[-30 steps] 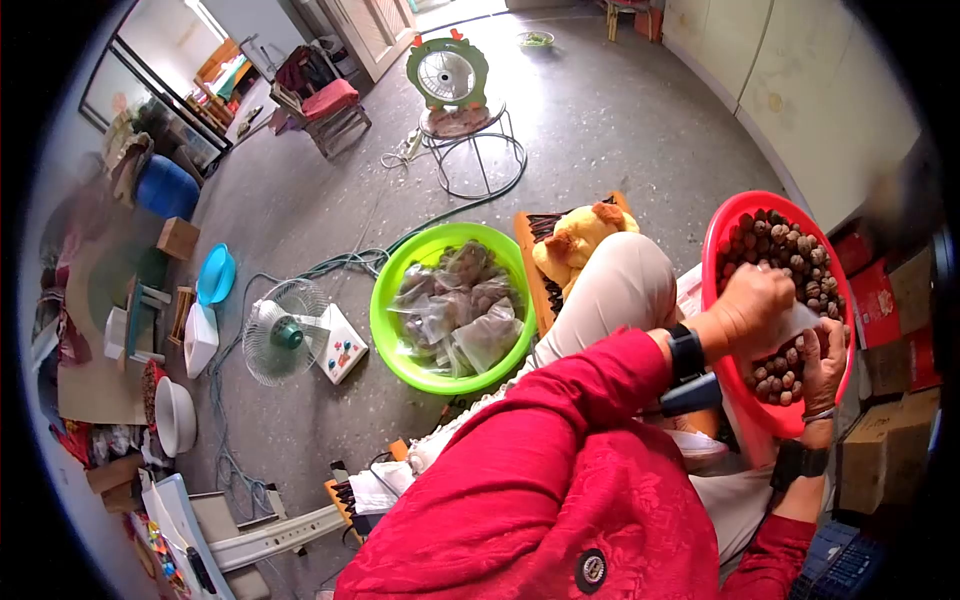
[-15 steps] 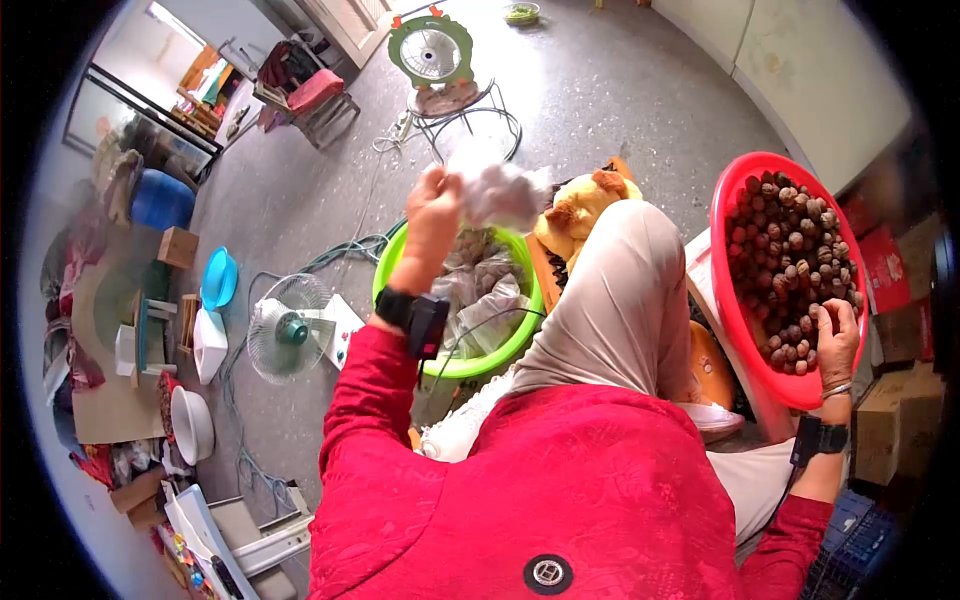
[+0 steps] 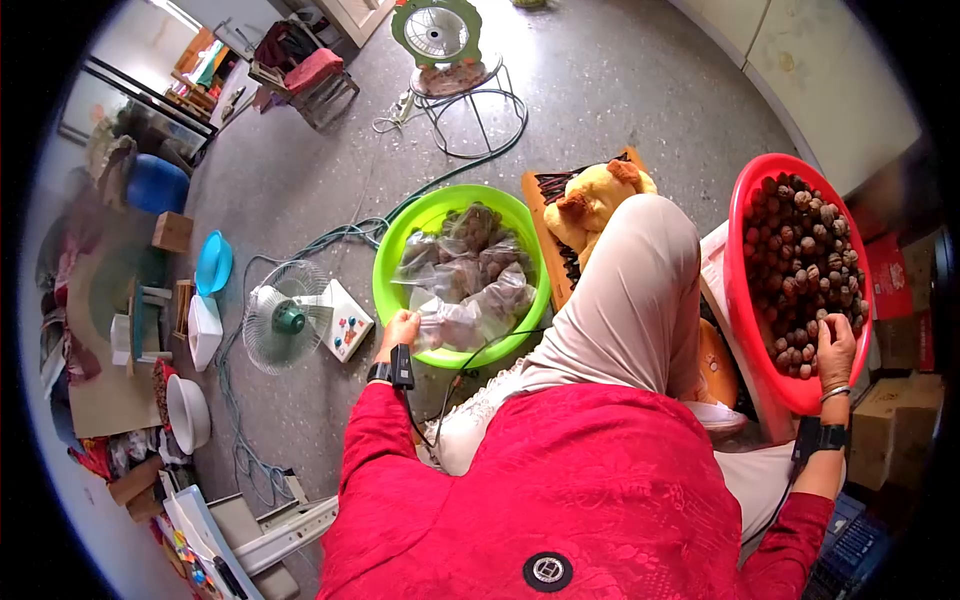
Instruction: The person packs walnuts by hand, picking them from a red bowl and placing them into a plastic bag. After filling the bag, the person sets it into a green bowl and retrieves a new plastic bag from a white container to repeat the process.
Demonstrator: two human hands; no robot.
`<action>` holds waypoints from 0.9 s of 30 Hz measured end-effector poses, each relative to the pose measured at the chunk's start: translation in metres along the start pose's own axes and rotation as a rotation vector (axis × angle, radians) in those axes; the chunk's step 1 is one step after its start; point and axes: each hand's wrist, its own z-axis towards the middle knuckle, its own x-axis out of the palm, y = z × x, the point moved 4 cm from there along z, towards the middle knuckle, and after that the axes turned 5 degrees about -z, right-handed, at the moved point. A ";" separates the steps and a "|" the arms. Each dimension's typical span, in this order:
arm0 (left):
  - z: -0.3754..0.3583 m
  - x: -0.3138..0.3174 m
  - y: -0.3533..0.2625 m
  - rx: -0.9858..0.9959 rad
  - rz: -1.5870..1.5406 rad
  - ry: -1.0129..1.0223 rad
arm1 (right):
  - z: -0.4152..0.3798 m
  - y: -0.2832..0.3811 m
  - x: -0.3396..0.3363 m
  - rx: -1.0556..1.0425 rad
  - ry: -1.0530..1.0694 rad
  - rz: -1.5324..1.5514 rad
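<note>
My left hand [image 3: 402, 332] is at the lower left rim of the green basin [image 3: 388, 262], its fingers closed on the edge of a clear plastic bag [image 3: 452, 318]. Several clear bags with dark round contents lie in that basin. On the right, a red basin [image 3: 742, 250] holds a large pile of walnuts [image 3: 808, 258]. My right hand [image 3: 836, 348] rests at the pile's lower right part, fingers bent together against the walnuts. Whether a walnut is between those fingers is hidden.
A yellow plush toy [image 3: 592, 205] lies on a wooden rack beyond my knee. Left of the green basin stand a fan [image 3: 288, 318] and a white box [image 3: 347, 320]. Cables cross the floor [image 3: 300, 180]. A green fan [image 3: 436, 32] sits on a stool ahead.
My left hand has come down from above the green basin with the bag, which now lies among the others. My right hand stays at the walnuts. The camera view has shifted slightly.
</note>
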 end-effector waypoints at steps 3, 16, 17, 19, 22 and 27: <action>0.022 0.013 0.048 -0.114 -0.108 0.070 | -0.001 -0.004 0.002 0.022 0.001 -0.037; 0.037 0.041 0.077 0.124 0.277 -0.259 | -0.020 -0.039 0.004 0.055 0.005 -0.136; 0.029 0.050 0.071 0.062 0.188 -0.216 | -0.020 -0.038 0.005 0.063 0.009 -0.139; 0.023 0.059 0.062 0.027 0.340 -0.222 | -0.021 -0.035 0.004 0.091 0.023 -0.135; -0.004 0.072 0.029 -0.049 0.507 -0.457 | -0.020 -0.029 0.003 0.084 0.037 -0.122; -0.053 0.085 -0.030 0.374 0.853 -0.554 | -0.021 -0.021 0.002 0.072 0.034 -0.154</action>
